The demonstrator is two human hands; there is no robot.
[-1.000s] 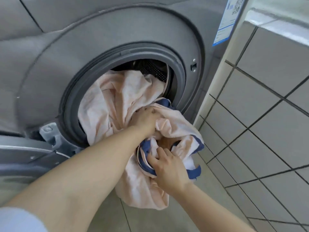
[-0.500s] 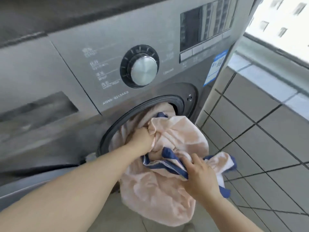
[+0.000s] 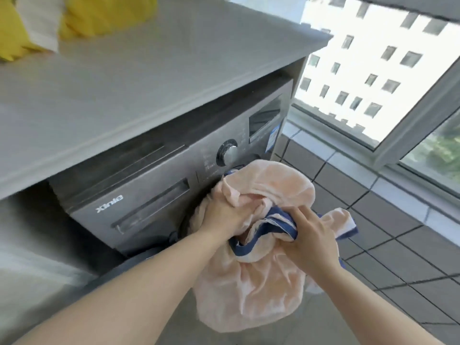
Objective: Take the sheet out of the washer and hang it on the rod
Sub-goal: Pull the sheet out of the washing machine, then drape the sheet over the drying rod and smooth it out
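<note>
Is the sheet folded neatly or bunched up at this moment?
Bunched up. The pink sheet with blue trim hangs as a crumpled bundle gripped by the left hand and the right hand; no flat folds show.

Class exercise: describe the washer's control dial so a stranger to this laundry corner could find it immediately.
Start at the grey countertop; under it stands the dark grey washer. On the washer's front panel, right of the long detergent drawer, is the dial: the panel's only round thing, a silver knob in a black ring.
</note>
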